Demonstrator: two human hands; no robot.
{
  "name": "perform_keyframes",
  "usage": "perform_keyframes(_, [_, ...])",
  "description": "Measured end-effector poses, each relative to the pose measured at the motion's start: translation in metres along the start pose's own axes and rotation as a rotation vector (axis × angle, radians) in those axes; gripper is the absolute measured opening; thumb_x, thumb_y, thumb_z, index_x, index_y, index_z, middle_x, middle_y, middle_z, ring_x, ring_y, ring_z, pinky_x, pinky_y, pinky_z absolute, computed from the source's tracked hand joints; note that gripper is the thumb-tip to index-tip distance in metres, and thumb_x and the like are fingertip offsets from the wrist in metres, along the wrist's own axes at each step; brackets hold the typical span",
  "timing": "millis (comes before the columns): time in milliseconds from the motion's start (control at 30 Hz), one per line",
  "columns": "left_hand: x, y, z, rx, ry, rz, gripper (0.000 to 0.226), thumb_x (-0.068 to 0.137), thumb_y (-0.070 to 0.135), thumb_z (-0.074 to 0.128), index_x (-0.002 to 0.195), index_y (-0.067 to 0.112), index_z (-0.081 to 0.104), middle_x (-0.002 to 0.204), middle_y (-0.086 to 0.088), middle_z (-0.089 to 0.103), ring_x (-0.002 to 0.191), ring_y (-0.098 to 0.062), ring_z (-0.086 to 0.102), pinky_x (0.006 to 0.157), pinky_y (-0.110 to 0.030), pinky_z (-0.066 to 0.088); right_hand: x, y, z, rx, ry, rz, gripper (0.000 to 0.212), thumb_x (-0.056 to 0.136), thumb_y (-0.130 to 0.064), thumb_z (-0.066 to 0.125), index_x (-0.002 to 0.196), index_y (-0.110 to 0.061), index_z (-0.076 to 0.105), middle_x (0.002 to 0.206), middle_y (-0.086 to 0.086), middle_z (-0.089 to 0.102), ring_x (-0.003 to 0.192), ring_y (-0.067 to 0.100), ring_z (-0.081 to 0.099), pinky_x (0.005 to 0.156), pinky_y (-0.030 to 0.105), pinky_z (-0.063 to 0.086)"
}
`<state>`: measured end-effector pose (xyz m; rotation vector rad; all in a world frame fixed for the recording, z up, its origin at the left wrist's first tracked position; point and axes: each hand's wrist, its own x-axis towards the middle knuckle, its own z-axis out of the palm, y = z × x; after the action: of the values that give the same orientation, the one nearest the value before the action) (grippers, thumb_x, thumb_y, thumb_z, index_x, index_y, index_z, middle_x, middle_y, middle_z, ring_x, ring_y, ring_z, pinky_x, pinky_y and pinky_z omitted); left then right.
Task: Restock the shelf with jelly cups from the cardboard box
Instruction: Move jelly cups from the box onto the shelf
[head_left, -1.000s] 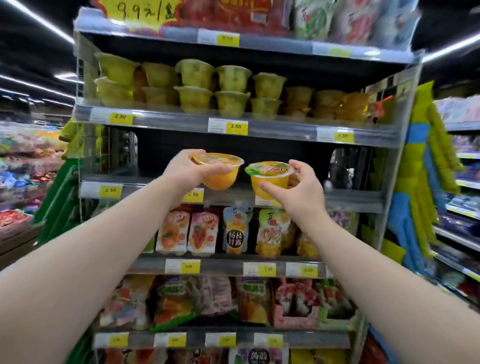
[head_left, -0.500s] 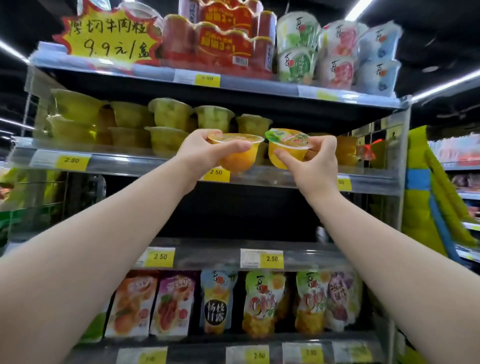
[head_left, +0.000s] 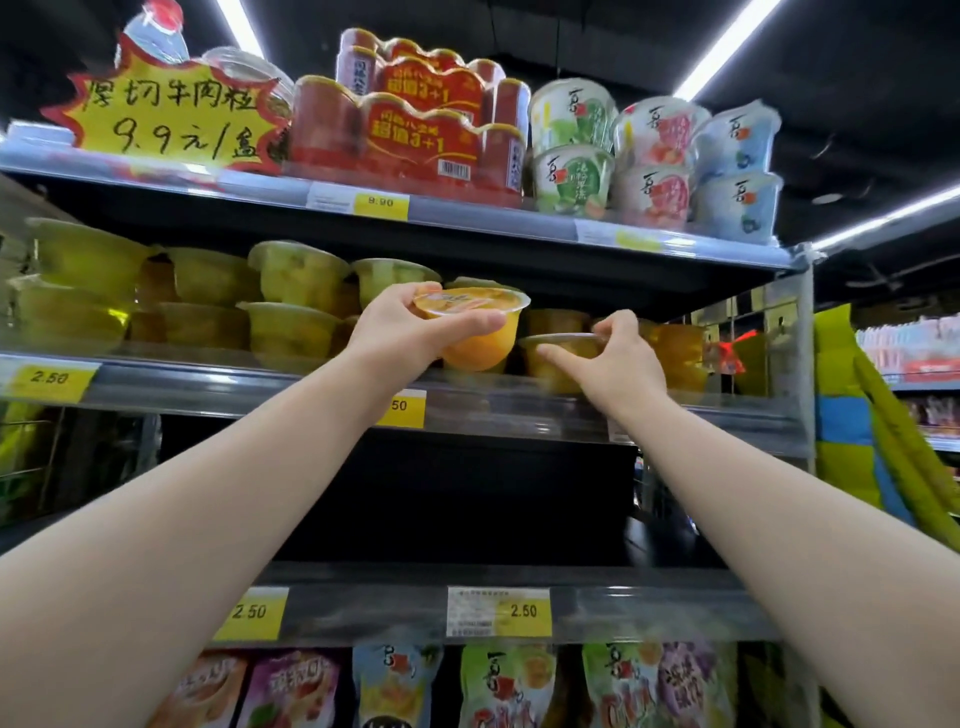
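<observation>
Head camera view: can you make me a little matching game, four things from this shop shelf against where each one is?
Things:
1. orange jelly cup
2. second jelly cup
3. red multipacks
4. yellow price sign

Places:
A. top shelf, far left
B. gripped by the left hand, up in front of the jelly shelf
C. top shelf, just right of the sign
D. pinched at its rim by the right hand, low at the jelly shelf

Pairs: 1-B, 2-D, 3-C, 4-A.

Both bare arms stretched up and forward, hands close together. The left hand (head_left: 405, 332) gripped a cup (head_left: 480, 345), fingers over its lid, thumb under the rim; the right hand (head_left: 621, 358), fingers curled, pinched the rim of a second cup (head_left: 553, 366).
</observation>
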<state>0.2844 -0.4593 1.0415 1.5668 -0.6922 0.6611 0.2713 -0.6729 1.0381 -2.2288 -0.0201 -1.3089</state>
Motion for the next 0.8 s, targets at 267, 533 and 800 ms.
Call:
perform_keyframes(267, [0.012,0.009,0.021,-0.047,-0.011,-0.012,0.107,0.038,0.066,0.083,0.130,0.019,0.053,0.116,0.002,0.062,0.106,-0.018,0.061,0.095,-0.039,0.052,0.006,0.012,-0.009,-0.030,-0.042,-0.049,0.073,0.077,-0.066,0.063,0.126,-0.018,0.038,0.113,-0.003,0.051,0.094,0.016,0.050,0.070,0.026,0.041])
perform_keyframes(533, [0.020,0.028,0.054,-0.183,-0.123,-0.029,0.091,0.037,0.063,0.085,0.112,0.014,0.068,0.105,-0.005,0.072,0.097,-0.019,0.069,0.084,-0.032,0.057,-0.005,0.006,-0.040,0.253,0.044,-0.291,0.053,0.081,-0.053,0.067,0.122,-0.021,0.057,0.098,-0.012,0.064,0.091,0.000,0.058,0.068,0.007,0.043])
perform_keyframes(800, [0.026,0.038,0.074,-0.234,-0.301,0.055,0.067,0.068,0.057,0.067,0.111,0.006,0.065,0.101,-0.008,0.072,0.096,-0.014,0.068,0.083,-0.024,0.054,0.006,0.008,-0.035,0.465,0.043,-0.184,0.066,0.070,-0.046,0.081,0.124,-0.017,0.057,0.109,-0.007,0.066,0.097,0.004,0.063,0.079,0.019,0.053])
